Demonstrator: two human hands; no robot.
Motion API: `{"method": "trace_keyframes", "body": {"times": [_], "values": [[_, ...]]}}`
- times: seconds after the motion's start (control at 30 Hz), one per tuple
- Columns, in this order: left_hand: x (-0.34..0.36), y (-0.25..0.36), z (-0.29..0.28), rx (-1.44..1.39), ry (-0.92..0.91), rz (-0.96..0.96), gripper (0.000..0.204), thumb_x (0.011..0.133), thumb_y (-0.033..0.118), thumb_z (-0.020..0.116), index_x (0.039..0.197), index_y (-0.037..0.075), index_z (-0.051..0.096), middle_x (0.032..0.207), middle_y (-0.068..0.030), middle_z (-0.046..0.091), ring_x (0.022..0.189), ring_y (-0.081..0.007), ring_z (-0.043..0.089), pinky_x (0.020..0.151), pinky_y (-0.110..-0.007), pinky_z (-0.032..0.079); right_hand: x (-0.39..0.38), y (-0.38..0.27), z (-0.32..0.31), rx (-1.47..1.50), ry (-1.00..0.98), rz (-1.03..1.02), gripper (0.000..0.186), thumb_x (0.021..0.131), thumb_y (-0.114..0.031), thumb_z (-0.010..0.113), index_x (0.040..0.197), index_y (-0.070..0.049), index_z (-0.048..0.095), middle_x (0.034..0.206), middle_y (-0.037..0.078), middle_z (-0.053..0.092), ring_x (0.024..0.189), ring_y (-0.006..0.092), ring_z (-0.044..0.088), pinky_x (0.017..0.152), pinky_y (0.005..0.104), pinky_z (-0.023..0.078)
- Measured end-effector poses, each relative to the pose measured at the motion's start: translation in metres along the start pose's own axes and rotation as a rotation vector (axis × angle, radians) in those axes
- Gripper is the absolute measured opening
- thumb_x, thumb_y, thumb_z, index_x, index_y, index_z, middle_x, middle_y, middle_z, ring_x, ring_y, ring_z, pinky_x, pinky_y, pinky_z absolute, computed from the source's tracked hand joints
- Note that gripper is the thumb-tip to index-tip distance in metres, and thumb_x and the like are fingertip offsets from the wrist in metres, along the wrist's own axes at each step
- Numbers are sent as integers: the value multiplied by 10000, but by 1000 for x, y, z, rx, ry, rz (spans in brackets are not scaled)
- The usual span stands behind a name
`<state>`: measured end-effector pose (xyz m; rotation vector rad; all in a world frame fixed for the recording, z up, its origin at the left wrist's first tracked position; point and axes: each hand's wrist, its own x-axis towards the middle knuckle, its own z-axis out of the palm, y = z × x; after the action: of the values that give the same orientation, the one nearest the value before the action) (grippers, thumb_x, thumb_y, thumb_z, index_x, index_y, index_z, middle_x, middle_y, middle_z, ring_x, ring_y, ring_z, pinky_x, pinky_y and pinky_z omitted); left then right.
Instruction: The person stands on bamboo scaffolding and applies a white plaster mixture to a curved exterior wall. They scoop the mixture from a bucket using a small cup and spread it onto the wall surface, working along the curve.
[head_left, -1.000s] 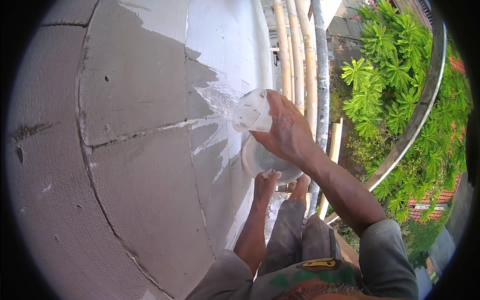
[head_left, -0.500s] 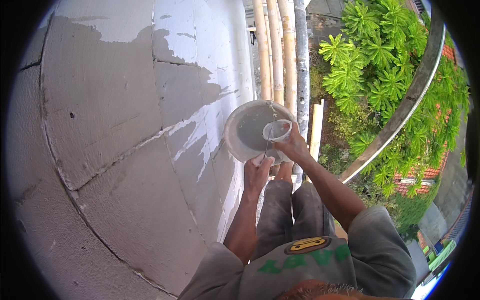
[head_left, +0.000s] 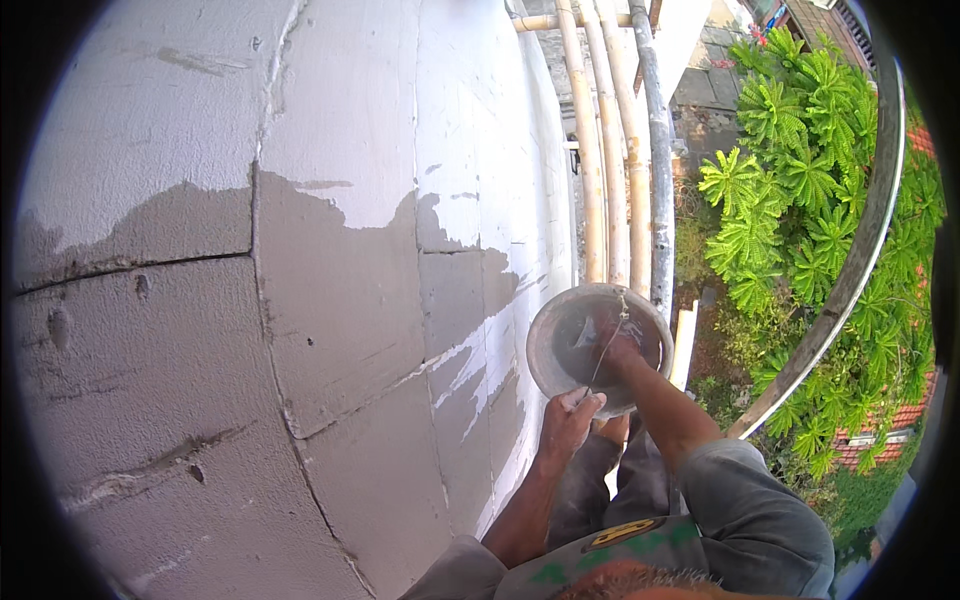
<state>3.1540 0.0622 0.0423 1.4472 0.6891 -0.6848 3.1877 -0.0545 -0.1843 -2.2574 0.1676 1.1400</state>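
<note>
A round grey bucket (head_left: 548, 345) with greyish water in it hangs in front of me, close to the wall. My left hand (head_left: 572, 415) is closed at its near rim, gripping the thin wire handle (head_left: 607, 352) that runs across the opening. My right hand (head_left: 622, 352) reaches down inside the bucket, at the water, fingers partly hidden. A pale, translucent plastic cup (head_left: 603, 328) shows only faintly beside those fingers. On my left rises a wall of large grey blocks (head_left: 345, 280), dark and wet low down, pale and dry higher up.
Bamboo poles (head_left: 610, 180) and a grey pole (head_left: 658, 200) run beyond the bucket beside the wall. A curved grey beam (head_left: 835, 300) crosses on the right. Leafy green plants (head_left: 800, 160) and red roof tiles (head_left: 870, 450) lie below. My bare foot shows under the bucket.
My right hand has lowered the cup from above the bucket's rim into the water. The view has shifted, so bucket and hands appear further right and lower. My left hand keeps its grip.
</note>
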Motion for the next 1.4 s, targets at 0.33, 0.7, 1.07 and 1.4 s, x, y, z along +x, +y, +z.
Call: {"method": "trace_keyframes", "body": {"times": [0.33, 0.7, 1.07, 1.4], "values": [[55, 12, -17, -5, -37, 20, 220, 880, 259, 633, 796, 56, 642, 732, 59, 539, 688, -52, 475, 614, -257, 372, -34, -28, -78, 501, 246, -492, 570, 707, -81, 747, 1227, -32, 518, 1141, 152, 602, 1131, 330, 565, 984, 411, 443], [90, 62, -27, 31, 0, 106, 226, 853, 255, 642, 778, 43, 622, 714, 49, 528, 668, -65, 466, 591, -274, 367, -58, -71, -216, 702, 434, -407, 699, 668, -116, 815, 1267, -50, 461, 1183, 124, 601, 1125, 247, 592, 955, 366, 469], [77, 106, -16, 67, 109, 113, 240, 835, 257, 629, 697, 65, 590, 596, 52, 427, 541, -64, 385, 511, -280, 297, -140, -381, -371, 470, 571, -1070, 743, 717, -244, 815, 1312, -95, 396, 1113, 145, 591, 959, 300, 642, 847, 422, 514], [79, 71, -18, -6, 41, 15, 220, 828, 213, 631, 774, 1, 648, 684, 30, 552, 666, -80, 505, 613, -278, 415, -71, -255, -252, 693, 308, -756, 718, 703, -131, 800, 1303, -59, 412, 1111, 195, 580, 1093, 360, 582, 937, 404, 462]]}}
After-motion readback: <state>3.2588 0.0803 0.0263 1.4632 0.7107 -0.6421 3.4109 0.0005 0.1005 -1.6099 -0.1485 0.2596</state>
